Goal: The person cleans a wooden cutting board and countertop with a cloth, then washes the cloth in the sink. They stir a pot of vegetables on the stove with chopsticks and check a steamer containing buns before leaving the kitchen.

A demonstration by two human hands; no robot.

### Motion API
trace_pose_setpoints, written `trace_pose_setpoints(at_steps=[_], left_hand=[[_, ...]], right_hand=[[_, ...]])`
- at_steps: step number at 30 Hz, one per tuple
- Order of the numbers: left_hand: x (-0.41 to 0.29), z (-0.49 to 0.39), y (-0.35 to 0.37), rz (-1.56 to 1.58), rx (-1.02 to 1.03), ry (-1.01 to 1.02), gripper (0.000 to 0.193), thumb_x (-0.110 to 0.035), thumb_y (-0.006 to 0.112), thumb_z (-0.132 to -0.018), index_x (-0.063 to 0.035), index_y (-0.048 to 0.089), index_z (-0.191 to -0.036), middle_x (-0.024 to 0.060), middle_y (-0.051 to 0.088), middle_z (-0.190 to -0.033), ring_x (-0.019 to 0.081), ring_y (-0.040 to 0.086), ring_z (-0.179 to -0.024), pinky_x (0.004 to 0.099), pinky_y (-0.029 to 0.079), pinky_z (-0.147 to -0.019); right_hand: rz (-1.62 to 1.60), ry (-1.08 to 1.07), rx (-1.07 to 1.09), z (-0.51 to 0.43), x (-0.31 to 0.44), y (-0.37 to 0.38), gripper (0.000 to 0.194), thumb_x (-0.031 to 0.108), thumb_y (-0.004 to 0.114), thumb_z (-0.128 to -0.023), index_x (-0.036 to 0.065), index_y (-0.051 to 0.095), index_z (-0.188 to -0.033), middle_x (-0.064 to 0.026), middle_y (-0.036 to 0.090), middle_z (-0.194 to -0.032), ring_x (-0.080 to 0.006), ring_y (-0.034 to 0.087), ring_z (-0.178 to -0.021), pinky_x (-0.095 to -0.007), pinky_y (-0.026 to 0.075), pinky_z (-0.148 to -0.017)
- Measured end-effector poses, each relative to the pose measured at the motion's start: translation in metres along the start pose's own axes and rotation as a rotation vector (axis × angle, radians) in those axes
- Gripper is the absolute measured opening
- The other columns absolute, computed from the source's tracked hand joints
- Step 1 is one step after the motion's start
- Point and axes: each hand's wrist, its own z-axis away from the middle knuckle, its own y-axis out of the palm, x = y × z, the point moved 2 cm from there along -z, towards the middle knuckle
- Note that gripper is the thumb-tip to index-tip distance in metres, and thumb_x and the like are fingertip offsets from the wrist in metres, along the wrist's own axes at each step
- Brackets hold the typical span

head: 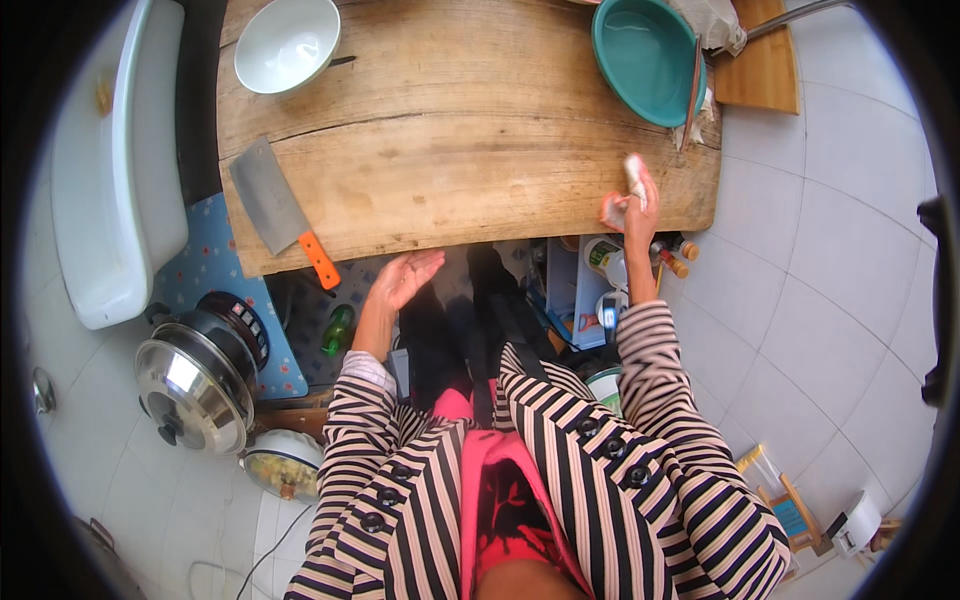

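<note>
My right hand (641, 217) holds a crumpled white cloth with red edging (636, 174) at the right front part of the wooden tabletop (450, 165). My left hand (405, 279) is at the table's front edge, palm turned up and holding nothing. To its left lies a cleaver (266, 196), its orange handle jutting past the front edge. A white bowl (289, 46) stands at the back left. In the back right corner sits a teal plastic basin (646, 64), with brown chopsticks (691, 94) against its right rim.
A white sink (161, 150) is on the left. Below it, a lidded steel pot (195, 386) stands on a blue flowered surface (217, 247). A green bottle (337, 330) lies under the table. Shelves with bottles (604, 259) are under the right side. A wooden board (757, 64) leans against the tiled wall.
</note>
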Motion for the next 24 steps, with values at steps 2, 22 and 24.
trace_pose_setpoints(at_steps=[2,22,24], left_hand=[[0.000,-0.002,0.002,-0.009,-0.054,0.000,0.043,-0.021,0.043,-0.095,0.0123,0.043,-0.122,0.0263,0.049,-0.123,0.0340,0.055,-0.109,0.0390,0.049,-0.092],[-0.003,0.042,-0.035,0.118,-0.053,0.086,0.033,-0.027,0.052,-0.092,0.0048,0.057,-0.098,0.0206,0.062,-0.101,0.0297,0.062,-0.092,0.0348,0.054,-0.077],[-0.001,0.054,-0.042,0.105,-0.102,0.083,0.033,-0.028,0.051,-0.093,0.0046,0.057,-0.098,0.0208,0.062,-0.100,0.0299,0.062,-0.092,0.0352,0.055,-0.076]], right_hand=[[0.550,-0.167,-0.211,0.002,-0.007,0.016,0.047,-0.006,0.054,-0.068,-0.002,0.053,-0.115,-0.0175,0.055,-0.117,-0.0290,0.058,-0.098,-0.0379,0.049,-0.082],[0.041,-0.803,0.535,0.083,0.202,0.170,0.047,0.005,0.062,-0.064,0.005,0.056,-0.111,-0.0171,0.053,-0.115,-0.0335,0.052,-0.101,-0.0439,0.041,-0.086],[0.146,-0.824,0.471,0.088,0.220,0.184,0.054,0.013,0.067,-0.065,0.004,0.052,-0.117,-0.0190,0.050,-0.117,-0.0337,0.050,-0.102,-0.0444,0.041,-0.084]])
